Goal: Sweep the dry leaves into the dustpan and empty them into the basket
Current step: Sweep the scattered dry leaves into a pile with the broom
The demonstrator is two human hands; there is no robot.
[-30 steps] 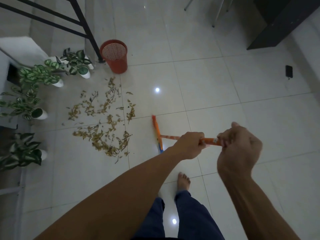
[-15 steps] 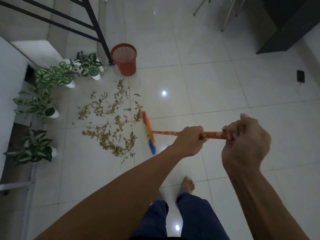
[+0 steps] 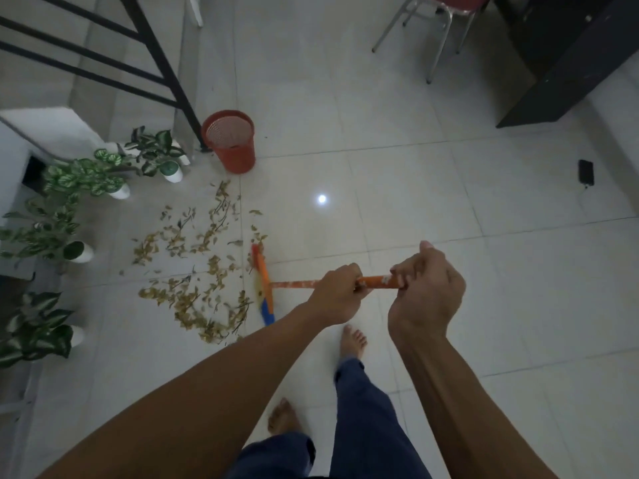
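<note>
Dry leaves lie scattered over the white floor tiles at centre left. An orange broom with a blue end has its head on the floor at the right edge of the leaf patch. My left hand grips the orange handle lower down. My right hand grips the handle's top end, thumb up. A red mesh basket stands upright beyond the leaves, beside a black railing post. No dustpan is in view.
Several potted plants in white pots line the left wall. A black stair railing rises at upper left. Chair legs and a dark cabinet stand at the top right. A small black device lies on the floor at right. My bare feet are below the broom.
The broom head slid left from bare tile up to the right edge of the leaves. Both hands kept their grip, and I stepped forward toward the pile.
</note>
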